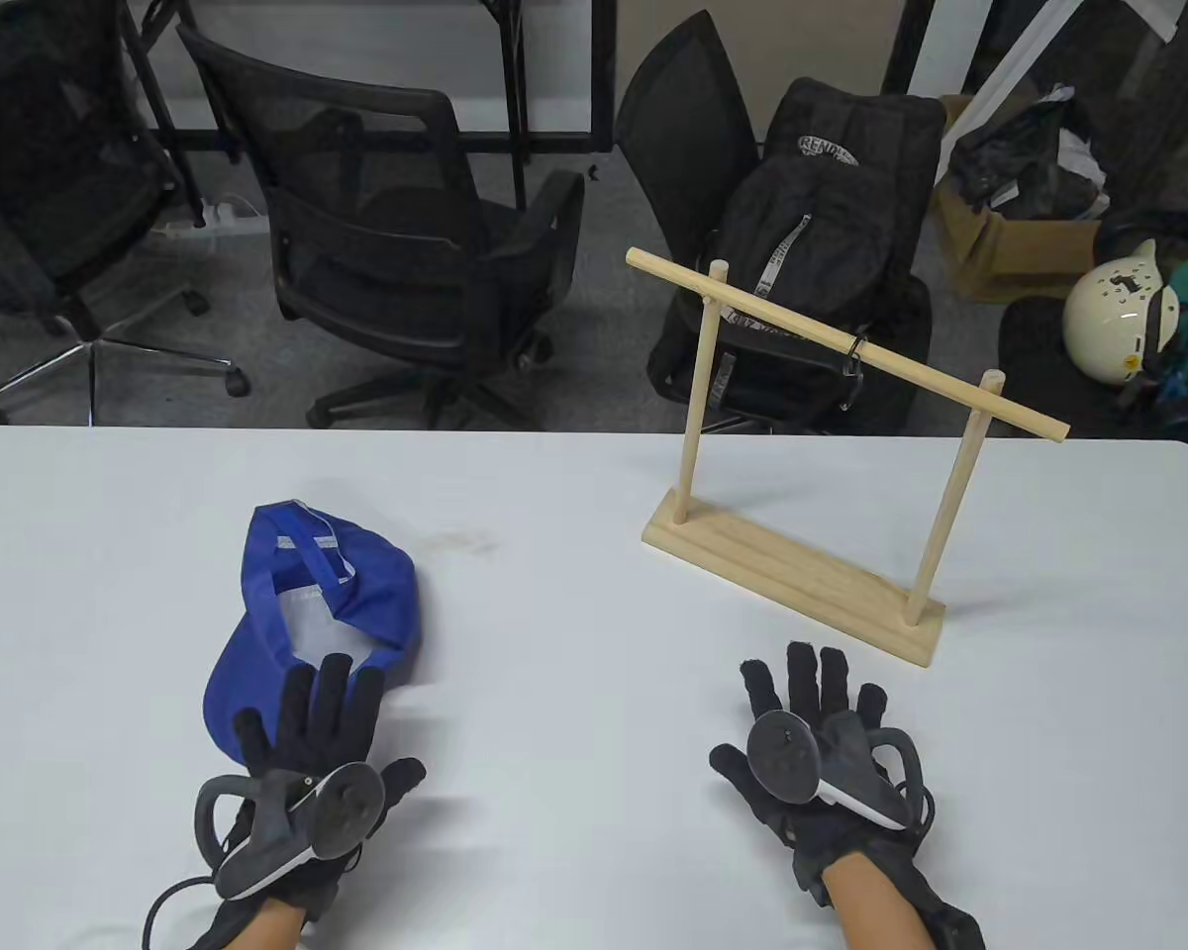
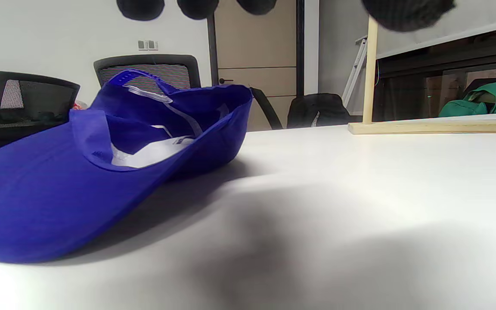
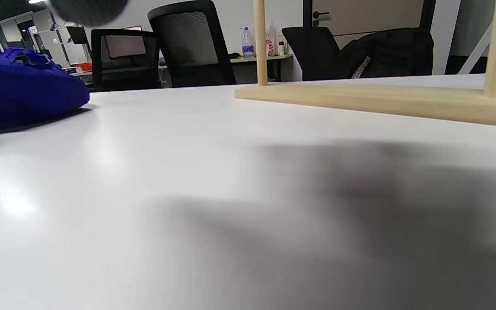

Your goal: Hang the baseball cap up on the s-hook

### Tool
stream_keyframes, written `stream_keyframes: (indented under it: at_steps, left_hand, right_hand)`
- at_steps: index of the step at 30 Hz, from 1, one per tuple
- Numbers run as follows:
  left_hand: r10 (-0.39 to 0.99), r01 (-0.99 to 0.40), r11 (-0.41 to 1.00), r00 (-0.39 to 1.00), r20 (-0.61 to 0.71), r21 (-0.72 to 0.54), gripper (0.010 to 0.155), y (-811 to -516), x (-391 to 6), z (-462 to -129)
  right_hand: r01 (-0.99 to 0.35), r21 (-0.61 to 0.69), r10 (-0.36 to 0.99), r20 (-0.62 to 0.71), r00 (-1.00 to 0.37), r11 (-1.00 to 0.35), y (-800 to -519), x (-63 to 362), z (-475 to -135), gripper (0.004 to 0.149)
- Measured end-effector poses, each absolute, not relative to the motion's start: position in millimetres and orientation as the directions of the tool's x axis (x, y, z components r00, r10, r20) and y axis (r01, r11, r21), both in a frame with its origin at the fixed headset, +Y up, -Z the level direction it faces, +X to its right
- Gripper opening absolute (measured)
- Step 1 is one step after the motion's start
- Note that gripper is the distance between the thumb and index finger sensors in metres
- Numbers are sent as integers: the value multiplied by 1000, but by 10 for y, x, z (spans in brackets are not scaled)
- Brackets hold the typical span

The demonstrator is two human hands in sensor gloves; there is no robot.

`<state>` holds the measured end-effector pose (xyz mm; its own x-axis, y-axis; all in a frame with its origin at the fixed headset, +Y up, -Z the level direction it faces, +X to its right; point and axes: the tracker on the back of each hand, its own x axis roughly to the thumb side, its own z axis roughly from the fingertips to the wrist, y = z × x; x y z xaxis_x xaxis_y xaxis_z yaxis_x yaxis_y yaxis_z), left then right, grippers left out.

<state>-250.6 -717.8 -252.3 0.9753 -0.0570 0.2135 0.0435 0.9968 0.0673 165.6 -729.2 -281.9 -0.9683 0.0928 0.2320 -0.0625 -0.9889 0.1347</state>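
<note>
A blue baseball cap [image 1: 332, 584] lies upside down on the left of the white table [image 1: 554, 554], brim toward me. My left hand [image 1: 322, 693] is open, its fingers spread over the brim's near edge; I cannot tell whether they touch it. The cap fills the left of the left wrist view [image 2: 80, 172], with fingertips [image 2: 196, 6] above it. A small black s-hook [image 1: 856, 361] hangs on the rail of a wooden rack [image 1: 802, 584] at the right. My right hand [image 1: 817, 683] is open and empty, just in front of the rack's base [image 3: 381, 101].
Behind the table's far edge stand black office chairs [image 1: 406, 247], a black backpack [image 1: 812, 257], a cardboard box [image 1: 1010, 247] and a white helmet [image 1: 1114, 312]. The rack stands at an angle across the table's right half.
</note>
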Motion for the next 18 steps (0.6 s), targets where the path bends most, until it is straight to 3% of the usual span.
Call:
stream_keyframes:
  at_steps: [18]
  left_hand:
    - [-45, 25, 995, 976, 212, 96, 95, -7117, -2519, -2508]
  right_hand:
    - [-48, 148, 82, 233, -969, -988, -7289, 1633, -2806, 87]
